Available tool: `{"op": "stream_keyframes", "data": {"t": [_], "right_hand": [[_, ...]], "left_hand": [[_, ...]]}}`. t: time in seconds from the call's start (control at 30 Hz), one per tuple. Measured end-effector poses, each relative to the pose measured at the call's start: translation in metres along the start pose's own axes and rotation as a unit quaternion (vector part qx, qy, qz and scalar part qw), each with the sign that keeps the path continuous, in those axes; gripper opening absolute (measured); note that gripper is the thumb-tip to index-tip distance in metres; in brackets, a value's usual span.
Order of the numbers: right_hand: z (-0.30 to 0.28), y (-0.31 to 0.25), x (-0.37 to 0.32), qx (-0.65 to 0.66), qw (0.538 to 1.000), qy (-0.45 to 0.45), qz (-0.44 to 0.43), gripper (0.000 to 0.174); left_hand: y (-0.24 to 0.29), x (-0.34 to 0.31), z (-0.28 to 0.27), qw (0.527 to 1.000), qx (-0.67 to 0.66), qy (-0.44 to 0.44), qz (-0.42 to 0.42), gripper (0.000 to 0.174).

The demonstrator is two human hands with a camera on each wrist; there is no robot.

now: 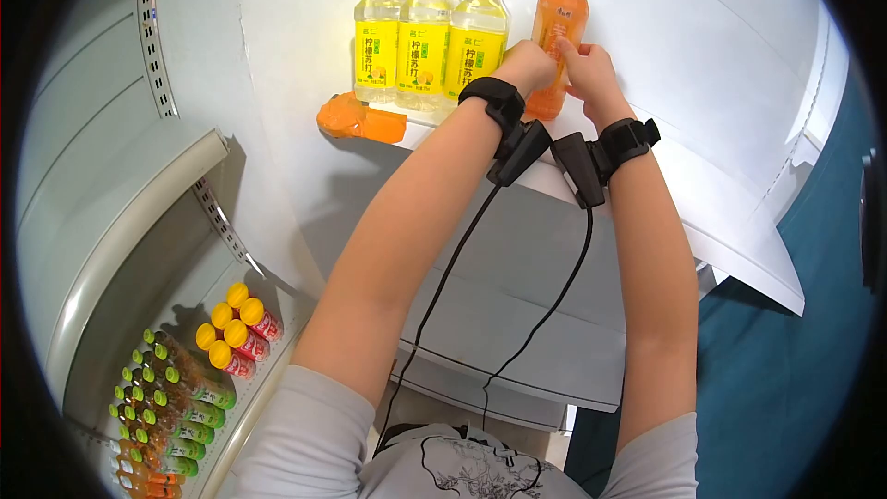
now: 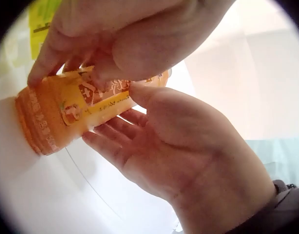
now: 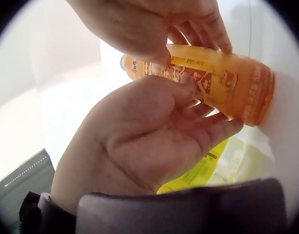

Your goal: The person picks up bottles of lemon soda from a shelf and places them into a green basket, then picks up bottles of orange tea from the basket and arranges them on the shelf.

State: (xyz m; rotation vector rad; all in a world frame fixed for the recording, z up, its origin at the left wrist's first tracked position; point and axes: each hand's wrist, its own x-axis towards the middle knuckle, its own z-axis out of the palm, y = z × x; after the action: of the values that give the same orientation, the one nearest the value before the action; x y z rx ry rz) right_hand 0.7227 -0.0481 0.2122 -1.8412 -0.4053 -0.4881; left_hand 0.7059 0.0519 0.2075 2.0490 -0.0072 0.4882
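Note:
An orange drink bottle with a white cap stands upright on the white shelf, just right of a row of yellow lemon-drink bottles. Both hands hold it around its lower middle. My left hand grips it from the left, thumb and fingers on the label. My right hand holds it from the right. In the left wrist view the left hand lies over the bottle and the right hand cups it from below. In the right wrist view the right hand pinches the bottle and the left hand cups it.
An orange tag hangs at the shelf's front edge under the yellow bottles. Bare shelf stretches to the right of the orange bottle. Far below on the left, a lower shelf holds yellow-capped bottles and several green-capped ones.

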Motion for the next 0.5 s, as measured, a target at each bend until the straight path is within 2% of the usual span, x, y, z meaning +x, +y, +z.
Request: {"op": "stream_keyframes", "data": {"t": [0.1,0.2,0.27,0.37,0.4,0.43,0.5], "right_hand": [[0.000,0.004,0.003,0.005,1.000,0.015,0.009,0.048],[-0.006,0.002,-0.003,0.076,0.996,-0.035,0.044,0.049],[-0.013,-0.004,-0.010,0.128,0.980,-0.078,0.130,0.049],[-0.028,-0.008,-0.028,0.116,0.987,-0.063,0.092,0.055],[-0.034,-0.014,-0.043,0.139,0.986,-0.054,0.078,0.055],[-0.037,-0.012,-0.058,0.140,0.985,-0.057,0.079,0.055],[-0.044,-0.006,-0.090,0.271,0.962,-0.023,0.031,0.046]], "left_hand": [[0.000,0.001,0.000,1.000,0.007,0.002,0.001,0.037],[-0.002,0.005,0.004,0.999,0.020,-0.033,-0.004,0.047],[-0.005,0.012,0.010,1.000,0.020,-0.009,0.004,0.060],[-0.007,0.001,0.012,1.000,-0.008,0.019,0.001,0.065],[-0.010,-0.009,0.012,0.998,-0.054,0.014,0.036,0.054],[-0.013,-0.019,0.013,0.998,-0.053,0.016,0.034,0.054],[-0.005,-0.081,0.007,0.985,-0.114,0.001,0.127,0.039]]}}
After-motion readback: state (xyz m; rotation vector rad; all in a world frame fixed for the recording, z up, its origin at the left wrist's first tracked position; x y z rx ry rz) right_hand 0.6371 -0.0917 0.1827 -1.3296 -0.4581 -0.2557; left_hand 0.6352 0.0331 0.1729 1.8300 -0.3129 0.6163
